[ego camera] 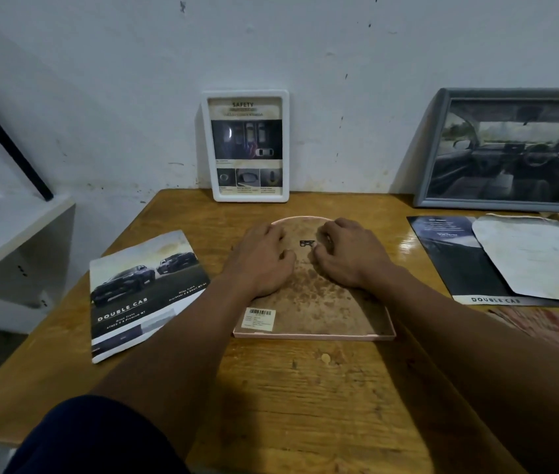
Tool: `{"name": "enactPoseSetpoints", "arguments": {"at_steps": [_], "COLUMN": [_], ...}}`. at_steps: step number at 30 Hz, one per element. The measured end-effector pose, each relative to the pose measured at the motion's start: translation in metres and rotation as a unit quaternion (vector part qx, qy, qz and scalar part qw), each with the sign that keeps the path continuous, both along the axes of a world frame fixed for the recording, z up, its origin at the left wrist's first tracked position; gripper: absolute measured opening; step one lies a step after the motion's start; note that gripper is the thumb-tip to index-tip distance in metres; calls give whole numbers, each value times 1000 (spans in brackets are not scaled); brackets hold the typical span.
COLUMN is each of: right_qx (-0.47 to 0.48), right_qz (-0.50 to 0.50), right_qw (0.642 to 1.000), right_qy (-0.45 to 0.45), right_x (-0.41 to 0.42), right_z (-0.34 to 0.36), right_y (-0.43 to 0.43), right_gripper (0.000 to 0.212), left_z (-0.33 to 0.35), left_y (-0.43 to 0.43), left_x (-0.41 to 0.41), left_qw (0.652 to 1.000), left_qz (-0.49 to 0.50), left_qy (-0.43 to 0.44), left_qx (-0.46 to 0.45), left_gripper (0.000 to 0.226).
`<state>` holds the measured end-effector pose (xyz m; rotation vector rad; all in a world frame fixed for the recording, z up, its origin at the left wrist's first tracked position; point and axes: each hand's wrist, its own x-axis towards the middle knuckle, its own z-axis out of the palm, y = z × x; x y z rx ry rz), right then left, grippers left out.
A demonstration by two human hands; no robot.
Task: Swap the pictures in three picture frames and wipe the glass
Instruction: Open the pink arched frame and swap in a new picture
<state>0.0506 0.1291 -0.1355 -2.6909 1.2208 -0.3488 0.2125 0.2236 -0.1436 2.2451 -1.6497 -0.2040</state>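
Both hands lie knuckles-up on the back of the arched pink frame [312,334]. The left hand [260,260] has its fingers bent down onto the brown backing board [319,299]. The right hand [351,256] curls its fingers in just beside the small metal hanger [307,243]. Whether either hand pinches a tab or only presses the board is hidden, so I cannot tell.

The frame is face down in the middle of the table [305,412], with a barcode sticker [260,318] at its near left corner and the backing sitting inside the rim. This frame seems to be mid-swap — either being opened or being closed up, and the view does not say which.

A car brochure [144,289] lies left of it. To the right, an arch-topped pale sheet [541,258] rests on a dark printed page [442,244]; its outline suggests it belongs to the arched frame.

At the wall [339,63], a white frame [210,145] and a grey frame [432,148] stand leaning, each with a picture in it. Whether those were already swapped cannot be judged.

No wiping is under way — a reddish thing [545,328] at the right edge is too blurred to name.
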Motion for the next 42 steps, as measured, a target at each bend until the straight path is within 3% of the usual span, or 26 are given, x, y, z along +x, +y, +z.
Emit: {"name": "enactPoseSetpoints", "arguments": {"at_steps": [12, 16, 23, 28, 31, 37, 42], "right_qx": [15, 2, -32, 2, -28, -60, 0], "right_qz": [0, -19, -35, -46, -46, -109, -198], "right_qw": [999, 1000, 995, 997, 998, 992, 980], "right_qy": [49, 25, 82, 69, 42, 35, 0], "right_x": [-7, -5, -7, -14, -15, -16, -26], "right_z": [-6, -11, -5, 0, -13, -9, 1], "right_y": [3, 5, 10, 30, 49, 55, 55], "right_gripper": [57, 61, 66, 64, 63, 65, 63], "left_z": [-2, -3, -1, 1, -7, -4, 0], "left_y": [2, 2, 5, 13, 20, 25, 28], "left_x": [-6, -7, -9, -3, -8, -18, -26], "left_qw": [996, 997, 995, 999, 997, 982, 988], "left_qz": [-11, -8, 14, -7, -12, 53, 73], "left_qy": [-60, -58, -95, -24, -55, -179, -137], "left_qx": [60, 49, -6, 41, 50, 21, 5], "left_gripper": [65, 64, 59, 66, 67, 67, 56]}}
